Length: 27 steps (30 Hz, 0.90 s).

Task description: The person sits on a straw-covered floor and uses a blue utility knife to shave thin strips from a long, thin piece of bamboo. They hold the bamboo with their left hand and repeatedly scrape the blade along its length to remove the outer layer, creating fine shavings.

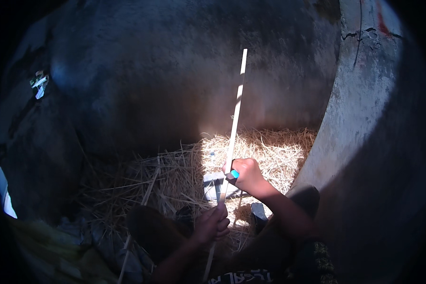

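Observation:
A long, pale, narrow strip that looks like split bamboo or wood [236,109] rises upright, leaning slightly right, in front of me. My left hand [212,223] is closed round its lower part, and the strip carries on below the fist toward my lap. Higher up, my right hand [247,174] is closed against the strip. It grips a turquoise-handled tool [235,174] that looks like a small knife; its grey flat part lies across the strip, and the rest is hidden by the fingers.
Loose straw [274,151] covers the floor, brightly sunlit in the middle. A pale grey block [211,188] lies on it behind my hands, and a dark grey piece [259,211] is by my right leg. Curved walls [359,109] close in around me. Yellowish cloth [57,251] lies lower left.

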Motion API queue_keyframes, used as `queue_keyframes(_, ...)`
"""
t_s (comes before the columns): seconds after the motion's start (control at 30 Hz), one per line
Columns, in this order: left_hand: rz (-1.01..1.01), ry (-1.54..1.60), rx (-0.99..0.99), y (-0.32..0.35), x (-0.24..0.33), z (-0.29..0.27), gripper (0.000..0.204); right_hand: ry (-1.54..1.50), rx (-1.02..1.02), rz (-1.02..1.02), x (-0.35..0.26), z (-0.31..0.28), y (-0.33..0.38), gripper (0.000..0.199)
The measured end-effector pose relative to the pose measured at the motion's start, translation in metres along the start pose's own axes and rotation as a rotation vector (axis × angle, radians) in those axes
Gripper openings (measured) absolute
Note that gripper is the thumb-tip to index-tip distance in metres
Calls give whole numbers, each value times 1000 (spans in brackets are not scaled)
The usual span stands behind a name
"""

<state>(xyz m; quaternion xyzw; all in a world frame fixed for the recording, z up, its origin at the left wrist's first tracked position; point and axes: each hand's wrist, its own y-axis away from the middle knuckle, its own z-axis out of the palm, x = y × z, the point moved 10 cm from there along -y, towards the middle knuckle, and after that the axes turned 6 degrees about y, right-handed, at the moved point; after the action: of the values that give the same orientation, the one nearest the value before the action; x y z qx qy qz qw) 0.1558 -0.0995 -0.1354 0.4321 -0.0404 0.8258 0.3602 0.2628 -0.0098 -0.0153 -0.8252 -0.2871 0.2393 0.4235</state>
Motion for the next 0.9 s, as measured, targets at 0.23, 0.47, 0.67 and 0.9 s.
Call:
queue_keyframes(0.23,-9,15,-11,1,-6,10,43,119,117,59,13,-29,-17,9)
queue_keyframes(0.47,-124,210,-264,-1,-30,27,45,163,272,396,71,-83,-44,14)
queue_keyframes(0.67,-153,379,-309,3,-23,24,48,200,15,-56,-21,-36,-1,13)
queue_keyframes(0.9,-65,276,-273,4,-22,27,49,313,88,-202,-50,-51,-16,19)
